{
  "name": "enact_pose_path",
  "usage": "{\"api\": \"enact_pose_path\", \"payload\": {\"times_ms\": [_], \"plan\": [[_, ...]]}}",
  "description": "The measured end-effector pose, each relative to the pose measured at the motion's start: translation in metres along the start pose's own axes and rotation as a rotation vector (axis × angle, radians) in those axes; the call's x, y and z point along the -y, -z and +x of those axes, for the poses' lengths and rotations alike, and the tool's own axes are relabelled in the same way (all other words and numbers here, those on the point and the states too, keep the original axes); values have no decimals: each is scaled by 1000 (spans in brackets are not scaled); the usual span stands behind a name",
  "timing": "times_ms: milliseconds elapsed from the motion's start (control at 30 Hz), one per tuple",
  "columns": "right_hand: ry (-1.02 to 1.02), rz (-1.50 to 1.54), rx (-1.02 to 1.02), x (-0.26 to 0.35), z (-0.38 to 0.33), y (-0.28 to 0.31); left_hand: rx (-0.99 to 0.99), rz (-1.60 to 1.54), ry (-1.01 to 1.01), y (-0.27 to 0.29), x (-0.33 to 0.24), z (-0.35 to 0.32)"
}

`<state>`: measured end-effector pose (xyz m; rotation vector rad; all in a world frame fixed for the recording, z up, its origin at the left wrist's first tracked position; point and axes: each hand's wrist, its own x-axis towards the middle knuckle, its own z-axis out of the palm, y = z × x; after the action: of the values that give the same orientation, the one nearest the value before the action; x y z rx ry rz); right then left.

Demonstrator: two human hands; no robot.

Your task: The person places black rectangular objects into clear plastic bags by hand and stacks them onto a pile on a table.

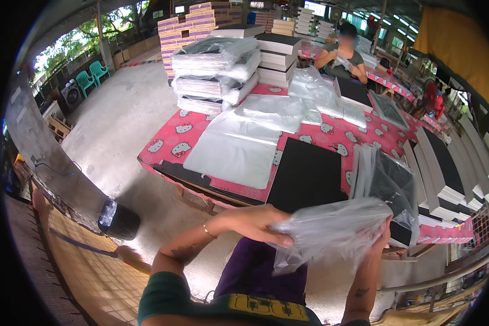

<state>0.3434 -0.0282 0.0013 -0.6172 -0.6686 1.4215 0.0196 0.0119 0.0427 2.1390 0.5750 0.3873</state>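
Note:
A crinkled clear plastic bag is stretched between my two hands, just off the table's near edge. My left hand pinches its left end, fingers partly under the film. On the other end my right hand grips the bag, its fingers partly hidden by plastic. Beyond the bag lies a flat black board on the pink table cover. Left of the board is a flat pile of clear plastic sleeves. To the right, plastic-wrapped black boards lie close to my right hand.
Tall stacks of wrapped boards and black-topped white blocks stand at the back. Rows of thick boards line the right side. A co-worker sits across the table. A black bin stands on the floor at left.

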Motion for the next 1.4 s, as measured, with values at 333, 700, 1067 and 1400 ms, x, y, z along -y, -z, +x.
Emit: {"api": "enact_pose_path", "payload": {"times_ms": [333, 700, 1067, 1400], "plan": [[-109, 5, -185, -15, -17, 31, -24, -523, 275, -36, 75, -21], [-422, -588, 172, -59, -42, 110, -443, -1119, 208, -57, 84, -57], [213, -1022, -458, -135, -34, 93, -903, -185, 502, -133, 130, -11], [41, -263, 118, 7, -62, 26, -1001, -839, -104, -64, 40, -57]]}}
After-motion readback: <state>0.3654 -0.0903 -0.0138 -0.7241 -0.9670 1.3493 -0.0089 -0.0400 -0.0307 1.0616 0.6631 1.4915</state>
